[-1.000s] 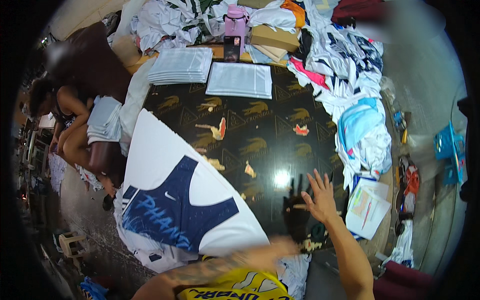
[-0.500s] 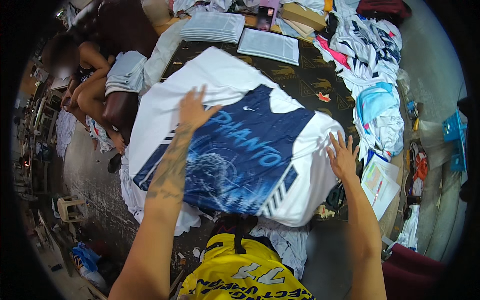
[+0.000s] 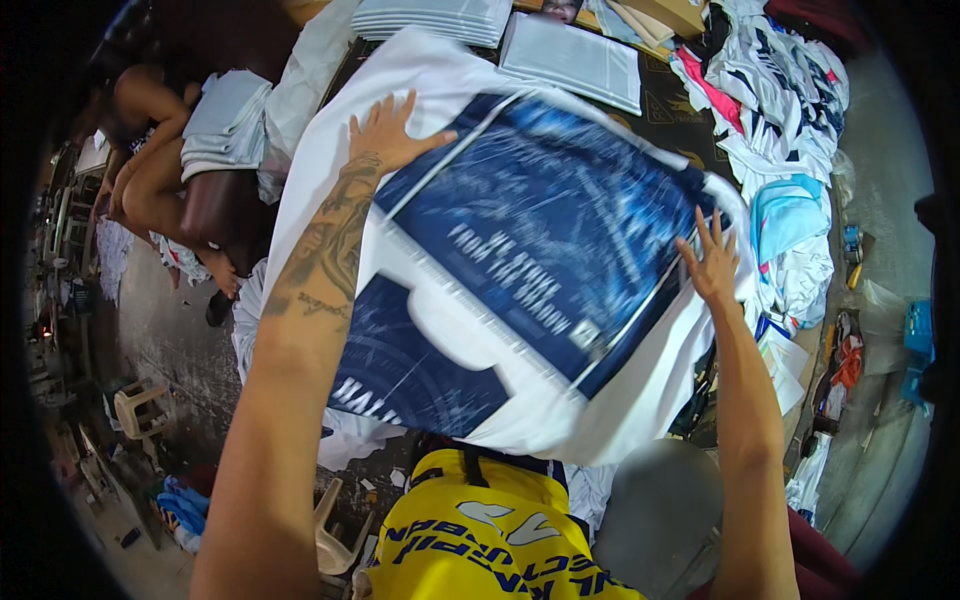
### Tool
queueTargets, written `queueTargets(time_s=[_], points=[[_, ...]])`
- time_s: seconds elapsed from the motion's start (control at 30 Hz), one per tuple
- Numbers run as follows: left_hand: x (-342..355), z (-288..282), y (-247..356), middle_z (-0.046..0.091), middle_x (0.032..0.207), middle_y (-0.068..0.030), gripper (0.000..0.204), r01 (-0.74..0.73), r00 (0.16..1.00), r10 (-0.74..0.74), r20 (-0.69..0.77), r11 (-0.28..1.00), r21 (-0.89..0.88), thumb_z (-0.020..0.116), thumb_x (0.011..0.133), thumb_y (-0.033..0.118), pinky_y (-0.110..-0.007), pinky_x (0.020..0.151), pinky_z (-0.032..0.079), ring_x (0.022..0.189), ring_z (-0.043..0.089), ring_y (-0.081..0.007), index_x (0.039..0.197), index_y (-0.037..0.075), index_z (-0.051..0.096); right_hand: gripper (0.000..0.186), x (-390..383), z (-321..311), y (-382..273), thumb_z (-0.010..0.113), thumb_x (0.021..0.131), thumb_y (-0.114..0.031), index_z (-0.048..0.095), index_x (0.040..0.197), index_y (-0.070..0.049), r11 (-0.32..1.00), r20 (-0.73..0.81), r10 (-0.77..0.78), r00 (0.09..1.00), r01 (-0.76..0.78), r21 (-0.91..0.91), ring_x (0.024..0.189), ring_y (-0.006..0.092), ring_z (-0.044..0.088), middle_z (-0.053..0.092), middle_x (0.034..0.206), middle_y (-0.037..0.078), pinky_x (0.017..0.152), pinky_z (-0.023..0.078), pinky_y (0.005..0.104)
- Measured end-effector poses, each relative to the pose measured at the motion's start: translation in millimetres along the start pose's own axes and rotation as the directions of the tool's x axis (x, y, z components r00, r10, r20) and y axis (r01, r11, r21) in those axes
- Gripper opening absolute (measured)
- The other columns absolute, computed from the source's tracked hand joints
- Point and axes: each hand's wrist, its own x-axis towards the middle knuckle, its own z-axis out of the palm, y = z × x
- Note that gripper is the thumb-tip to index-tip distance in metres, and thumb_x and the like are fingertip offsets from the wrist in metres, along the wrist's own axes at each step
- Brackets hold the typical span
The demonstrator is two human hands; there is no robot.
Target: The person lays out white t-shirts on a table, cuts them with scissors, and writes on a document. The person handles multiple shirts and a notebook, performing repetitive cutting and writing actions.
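Note:
A large white cloth printed with navy jersey panels (image 3: 540, 230) covers most of the table in front of me. One panel with blue streaks and white lettering lies on the far part; part of another navy panel shows nearest my body. My left hand (image 3: 388, 138) rests palm down on the far left of the cloth, fingers spread and thumb out toward the print. At the right border of the navy panel, my right hand (image 3: 712, 262) also lies spread on the cloth, which ripples below it.
Folded pale packs (image 3: 435, 18) are stacked at the far edge, beside a flat pale pack (image 3: 570, 62). Heaped white garments (image 3: 775, 110) run along the right side. At left, a seated person (image 3: 150, 150) is near a stack of folded pale cloth (image 3: 226, 120). A small stool (image 3: 140, 408) stands on the floor.
The cloth has shifted, and a different part of its print now faces up, with two navy panels showing. Both hands remain spread on it. My view has shifted slightly too.

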Motion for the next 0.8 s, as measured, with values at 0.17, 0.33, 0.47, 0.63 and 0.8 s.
queueTargets(time_s=[0.17, 0.33, 0.47, 0.63, 0.8], points=[[-131, -11, -40, 0.022, 0.179, -0.0252, 0.115, 0.270, 0.949, -0.290, -0.128, 0.951, -0.150, 0.068, 0.087, 0.084, -0.073, 0.128, 0.015, 0.166, 0.021, -0.0429, 0.175, 0.021, 0.028, 0.089, -148, 5, -96, 0.068, 0.097, -0.064, 0.039, 0.171, -0.024, 0.960, 0.024, -0.116, 0.993, 0.106, 0.261, 0.165, 0.0538, 0.013, 0.024, 0.181, 0.014, 0.125, 0.011, 0.0783], [-177, 24, -80, 0.019, 0.178, -0.0295, 0.116, 0.375, 0.912, -0.358, -0.199, 0.925, 0.056, 0.066, 0.087, 0.085, -0.074, 0.128, 0.011, 0.163, 0.014, -0.0556, 0.175, 0.021, 0.025, 0.097, -238, 79, -116, 0.064, 0.093, -0.075, 0.039, 0.171, -0.025, 0.996, 0.116, 0.006, 0.993, -0.016, 0.089, 0.166, 0.0529, 0.007, 0.019, 0.182, 0.018, 0.127, -0.005, 0.0746], [-20, 30, -44, 0.012, 0.181, -0.0270, 0.128, 0.384, 0.910, -0.374, -0.177, 0.923, 0.019, 0.050, 0.081, 0.101, -0.071, 0.130, 0.007, 0.166, 0.008, -0.0521, 0.176, 0.019, 0.022, 0.091, -102, 56, -74, 0.066, 0.098, -0.065, 0.032, 0.174, -0.027, 0.998, 0.089, 0.056, 0.994, -0.059, 0.032, 0.165, 0.0510, 0.012, 0.017, 0.183, 0.013, 0.126, 0.008, 0.0770], [68, -8, -17, 0.025, 0.179, -0.0228, 0.122, 0.038, 0.997, -0.049, -0.052, 0.982, -0.187, 0.055, 0.083, 0.096, -0.068, 0.130, 0.012, 0.166, 0.018, -0.0425, 0.174, 0.017, 0.030, 0.082, 10, -24, -39, 0.066, 0.102, -0.060, 0.035, 0.172, -0.030, 0.990, -0.041, 0.009, 0.999, -0.003, 0.142, 0.161, 0.0525, 0.026, 0.028, 0.180, 0.013, 0.123, 0.026, 0.0749], [-132, -7, -61, 0.033, 0.174, -0.0269, 0.086, 0.206, 0.932, -0.242, -0.268, 0.966, -0.156, 0.065, 0.102, 0.065, -0.067, 0.125, 0.028, 0.162, 0.030, -0.0438, 0.169, 0.016, 0.042, 0.090, -159, 5, -65, 0.070, 0.098, -0.056, 0.033, 0.173, -0.024, 0.985, 0.165, -0.086, 0.982, 0.059, 0.162, 0.162, 0.0556, 0.018, 0.024, 0.180, 0.016, 0.124, 0.024, 0.0752]])
